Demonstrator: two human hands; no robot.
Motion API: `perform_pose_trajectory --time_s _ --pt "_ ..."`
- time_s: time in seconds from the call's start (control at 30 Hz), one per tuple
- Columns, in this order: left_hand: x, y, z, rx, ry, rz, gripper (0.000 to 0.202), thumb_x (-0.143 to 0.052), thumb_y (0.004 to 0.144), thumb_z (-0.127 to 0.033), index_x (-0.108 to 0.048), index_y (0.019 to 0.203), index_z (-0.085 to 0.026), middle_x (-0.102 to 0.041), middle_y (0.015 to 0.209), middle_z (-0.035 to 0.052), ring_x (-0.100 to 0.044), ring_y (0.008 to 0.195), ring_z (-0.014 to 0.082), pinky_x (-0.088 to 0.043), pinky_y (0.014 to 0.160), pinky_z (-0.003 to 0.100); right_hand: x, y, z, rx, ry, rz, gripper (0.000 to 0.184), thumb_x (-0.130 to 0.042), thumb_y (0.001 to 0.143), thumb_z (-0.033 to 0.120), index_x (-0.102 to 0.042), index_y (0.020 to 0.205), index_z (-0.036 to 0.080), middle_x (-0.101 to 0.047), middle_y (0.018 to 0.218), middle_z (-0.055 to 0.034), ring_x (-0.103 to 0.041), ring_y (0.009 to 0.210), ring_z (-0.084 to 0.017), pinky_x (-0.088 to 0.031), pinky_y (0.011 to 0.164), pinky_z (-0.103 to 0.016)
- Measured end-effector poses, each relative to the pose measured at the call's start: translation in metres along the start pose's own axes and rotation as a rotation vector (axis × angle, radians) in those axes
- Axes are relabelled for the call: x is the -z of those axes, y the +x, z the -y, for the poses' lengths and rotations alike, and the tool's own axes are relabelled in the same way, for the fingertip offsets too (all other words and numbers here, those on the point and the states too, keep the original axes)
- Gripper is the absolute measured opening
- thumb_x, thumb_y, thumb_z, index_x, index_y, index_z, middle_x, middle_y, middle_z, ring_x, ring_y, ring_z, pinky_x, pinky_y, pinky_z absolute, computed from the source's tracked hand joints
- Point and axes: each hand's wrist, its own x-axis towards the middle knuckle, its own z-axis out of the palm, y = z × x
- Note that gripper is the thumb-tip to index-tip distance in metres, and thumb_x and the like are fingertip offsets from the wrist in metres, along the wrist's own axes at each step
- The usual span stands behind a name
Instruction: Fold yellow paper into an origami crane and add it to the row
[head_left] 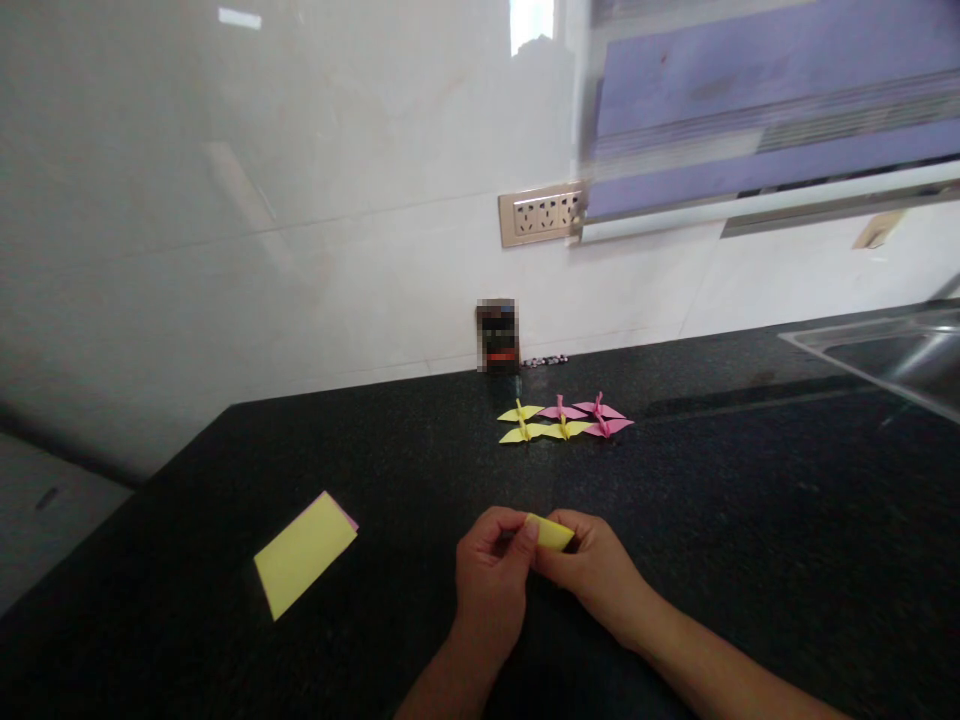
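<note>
Both hands meet over the black countertop (712, 520), pinching one small folded piece of yellow paper (551, 532) between them. My left hand (491, 575) grips its left end with thumb and fingers closed. My right hand (596, 570) holds its right end, fingers curled under. Beyond the hands lie several folded paper cranes (564, 420), yellow and pink, in a tight group. A stack of yellow paper sheets (304, 553) with a pink sheet peeking out beneath lies to the left.
A small dark box (497, 336) stands against the white wall behind the cranes, with a wall socket strip (540, 214) above. A steel sink (892, 355) sits at the right. The counter's left edge drops off near the paper stack.
</note>
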Motion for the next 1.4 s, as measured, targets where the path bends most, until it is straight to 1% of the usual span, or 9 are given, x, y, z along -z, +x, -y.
perform_pose_trajectory --time_s 0.2,0.33,0.57,0.8,1.0,1.13,1.2,1.3,1.4 --pt "0.0009 -0.0004 -0.0043 -0.042 0.036 -0.074 0.015 -0.056 0.07 -0.027 -0.061 0.066 -0.014 -0.056 0.065 0.0014 -0.052 0.064 0.0134 -0.042 0.062 0.023 -0.0001 -0.0029 0.0062 0.026 0.024 -0.011 0.022 -0.06 0.065 0.03 -0.047 0.055 0.015 -0.038 0.05 0.006 -0.033 0.045 -0.006 -0.026 0.042 -0.019" --pt "0.0027 0.0004 -0.0028 0.0 0.005 -0.13 0.015 -0.056 0.07 -0.028 -0.06 0.068 -0.013 -0.056 0.065 0.0016 -0.052 0.063 0.0132 -0.043 0.061 0.023 0.0017 -0.0045 0.009 0.055 0.008 0.016 0.023 -0.056 0.07 0.035 -0.052 0.06 0.015 -0.045 0.053 0.004 -0.038 0.048 -0.008 -0.03 0.045 -0.02" --pt "0.0032 0.0009 0.0015 0.079 -0.06 -0.177 0.018 -0.057 0.069 -0.031 -0.059 0.071 -0.013 -0.057 0.065 0.0018 -0.052 0.059 0.0126 -0.043 0.057 0.023 0.0019 -0.0053 0.0042 0.088 -0.075 0.016 0.035 -0.04 0.08 0.04 -0.046 0.056 0.016 -0.039 0.048 0.0045 -0.036 0.044 -0.008 -0.028 0.041 -0.019" --pt "0.0001 -0.0029 -0.0008 0.041 -0.048 -0.121 0.015 -0.057 0.07 -0.029 -0.059 0.068 -0.014 -0.056 0.065 0.0007 -0.052 0.062 0.0121 -0.043 0.059 0.022 0.0022 -0.0038 0.0024 0.094 -0.052 -0.092 0.025 -0.055 0.072 0.037 -0.046 0.061 0.017 -0.044 0.053 0.0041 -0.041 0.049 -0.009 -0.032 0.044 -0.019" --pt "0.0019 -0.0025 -0.0012 0.055 -0.055 -0.121 0.017 -0.057 0.07 -0.03 -0.059 0.068 -0.013 -0.055 0.063 0.0005 -0.05 0.057 0.0109 -0.042 0.055 0.021 0.0047 -0.0045 0.0056 0.096 -0.008 -0.084 0.034 -0.045 0.078 0.042 -0.051 0.059 0.015 -0.042 0.05 0.0035 -0.04 0.046 -0.009 -0.032 0.044 -0.02" --pt "0.0031 0.0013 0.0001 0.113 -0.127 -0.157 0.019 -0.058 0.069 -0.032 -0.059 0.071 -0.012 -0.058 0.063 0.0013 -0.051 0.056 0.0115 -0.042 0.053 0.022 0.0053 -0.001 0.0052 0.042 0.148 -0.07 0.041 -0.035 0.081 0.048 -0.053 0.063 0.015 -0.048 0.055 0.0009 -0.046 0.049 -0.01 -0.037 0.044 -0.02" --pt "0.0025 0.0028 0.0004 0.138 -0.177 -0.178 0.019 -0.059 0.068 -0.031 -0.059 0.073 -0.013 -0.059 0.064 0.001 -0.052 0.056 0.0115 -0.042 0.053 0.022 0.0042 -0.0002 0.0056 0.014 0.182 -0.011 0.037 -0.042 0.077 0.048 -0.053 0.066 0.015 -0.05 0.058 0.0012 -0.046 0.05 -0.009 -0.037 0.043 -0.019" --pt "0.0006 0.0028 -0.0003 0.139 -0.225 -0.185 0.018 -0.06 0.068 -0.03 -0.06 0.073 -0.013 -0.06 0.065 0.0003 -0.053 0.058 0.0113 -0.043 0.055 0.022 0.0008 -0.0009 0.0056 -0.03 0.14 0.1 0.029 -0.061 0.065 0.042 -0.055 0.072 0.015 -0.051 0.058 0.0034 -0.044 0.047 -0.007 -0.035 0.04 -0.017" --pt "-0.0006 0.0015 -0.0017 0.138 -0.226 -0.162 0.017 -0.06 0.068 -0.028 -0.06 0.071 -0.012 -0.059 0.062 0.0001 -0.052 0.057 0.0107 -0.042 0.054 0.021 -0.0014 -0.0017 0.0043 -0.064 0.096 0.118 0.025 -0.06 0.067 0.037 -0.056 0.075 0.014 -0.051 0.053 0.0045 -0.042 0.042 -0.006 -0.032 0.039 -0.017"
